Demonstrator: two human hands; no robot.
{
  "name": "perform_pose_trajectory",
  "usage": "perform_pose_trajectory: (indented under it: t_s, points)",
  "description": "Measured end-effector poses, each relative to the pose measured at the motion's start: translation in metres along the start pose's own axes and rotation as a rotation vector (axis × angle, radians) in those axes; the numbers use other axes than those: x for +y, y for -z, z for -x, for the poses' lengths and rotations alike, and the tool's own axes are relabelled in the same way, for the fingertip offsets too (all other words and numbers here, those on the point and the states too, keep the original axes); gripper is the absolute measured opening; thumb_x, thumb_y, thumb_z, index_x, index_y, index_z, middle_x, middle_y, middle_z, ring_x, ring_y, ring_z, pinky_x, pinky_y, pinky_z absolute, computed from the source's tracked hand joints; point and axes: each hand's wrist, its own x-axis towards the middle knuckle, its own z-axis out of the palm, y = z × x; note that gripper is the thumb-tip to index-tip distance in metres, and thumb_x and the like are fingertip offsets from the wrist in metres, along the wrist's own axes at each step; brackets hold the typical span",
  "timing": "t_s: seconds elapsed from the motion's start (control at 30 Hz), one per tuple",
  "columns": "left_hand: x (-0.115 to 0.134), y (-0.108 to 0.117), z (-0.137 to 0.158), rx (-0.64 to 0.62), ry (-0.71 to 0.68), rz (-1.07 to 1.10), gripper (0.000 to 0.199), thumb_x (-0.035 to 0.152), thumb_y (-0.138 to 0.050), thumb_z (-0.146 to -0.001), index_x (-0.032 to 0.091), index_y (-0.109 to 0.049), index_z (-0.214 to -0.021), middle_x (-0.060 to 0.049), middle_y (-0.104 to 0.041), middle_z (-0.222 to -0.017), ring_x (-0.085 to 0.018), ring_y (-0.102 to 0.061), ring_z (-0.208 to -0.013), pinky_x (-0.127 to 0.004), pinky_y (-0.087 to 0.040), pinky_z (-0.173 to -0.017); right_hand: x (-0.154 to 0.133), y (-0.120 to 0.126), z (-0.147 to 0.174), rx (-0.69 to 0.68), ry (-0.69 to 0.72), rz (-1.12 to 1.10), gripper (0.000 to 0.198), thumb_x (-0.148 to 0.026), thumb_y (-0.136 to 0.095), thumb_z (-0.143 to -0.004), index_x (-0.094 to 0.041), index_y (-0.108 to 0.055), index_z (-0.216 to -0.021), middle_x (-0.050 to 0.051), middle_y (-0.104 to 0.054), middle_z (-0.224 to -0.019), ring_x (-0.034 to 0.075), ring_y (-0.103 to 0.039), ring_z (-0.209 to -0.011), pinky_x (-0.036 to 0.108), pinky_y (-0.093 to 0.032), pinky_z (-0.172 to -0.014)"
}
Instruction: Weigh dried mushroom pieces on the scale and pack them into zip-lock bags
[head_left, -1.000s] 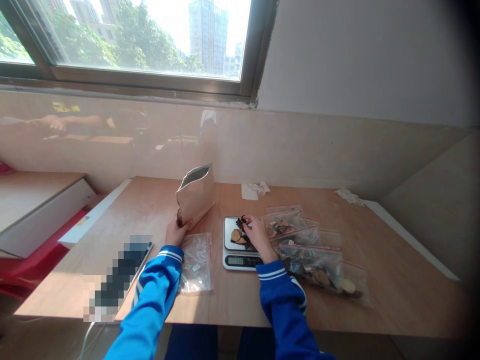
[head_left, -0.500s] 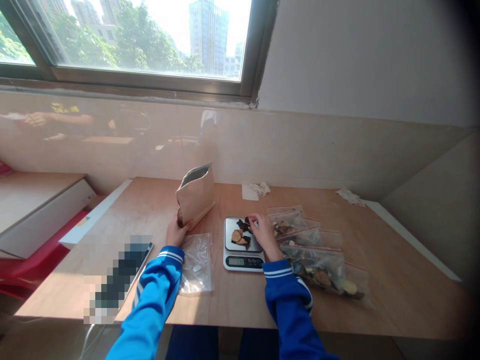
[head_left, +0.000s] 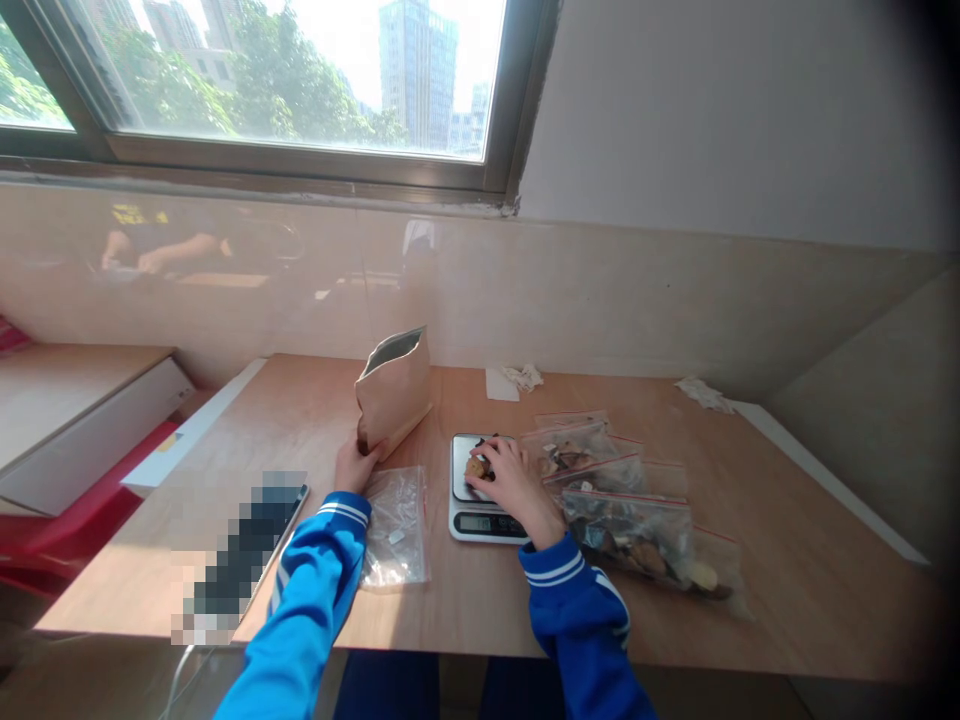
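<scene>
My left hand (head_left: 355, 468) is closed on the lower corner of an upright brown paper bag (head_left: 394, 395), whose mouth gapes at the top. Just below that hand lies a clear zip bag (head_left: 396, 545) with a small white piece in it. My right hand (head_left: 514, 480) reaches over the kitchen scale (head_left: 463, 500), its fingers curled around dried brown and dark pieces (head_left: 478, 467) on the metal plate. They look like dried mushrooms or herb slices, but the exact kind is unclear. The hand covers part of the pile and of the scale's panel.
Several filled zip bags (head_left: 637, 545) lie overlapping right of the scale. A blurred phone-like device (head_left: 247, 550) with a white cable is at the left. White paper (head_left: 501, 385) and crumpled scraps (head_left: 703, 393) rest toward the wall.
My right hand has moved left across the scale plate, from the dark pieces at its right edge to over the pile. My left hand stays at the paper bag.
</scene>
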Motion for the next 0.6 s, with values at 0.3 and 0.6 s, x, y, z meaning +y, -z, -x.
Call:
perform_pose_trajectory:
  t_s: [0.3, 0.6]
  points:
    - [0.001, 0.002, 0.001, -0.011, -0.052, 0.009, 0.052, 0.039, -0.065, -0.075, 0.012, -0.058, -0.118, -0.013, -0.069, -0.113, -0.031, -0.064, -0.101, -0.039, -0.049, -0.088, -0.002, -0.013, -0.031, -0.049, -0.04, 0.036, 0.034, -0.025, -0.055, -0.087, -0.02, -0.062, -0.12, 0.013, -0.062, -0.116, 0.031, -0.047, -0.112, 0.044, -0.034, -0.092]
    - [0.002, 0.002, 0.003, -0.022, -0.123, 0.092, 0.04, 0.022, -0.056, -0.071, 0.02, -0.06, -0.112, -0.007, -0.068, -0.117, -0.027, -0.06, -0.113, -0.039, -0.047, -0.098, -0.048, 0.034, -0.012, 0.403, 0.253, -0.443, 0.023, -0.021, -0.04, -0.094, -0.021, -0.061, -0.105, 0.008, -0.06, -0.106, 0.019, -0.055, -0.104, 0.033, -0.044, -0.094]
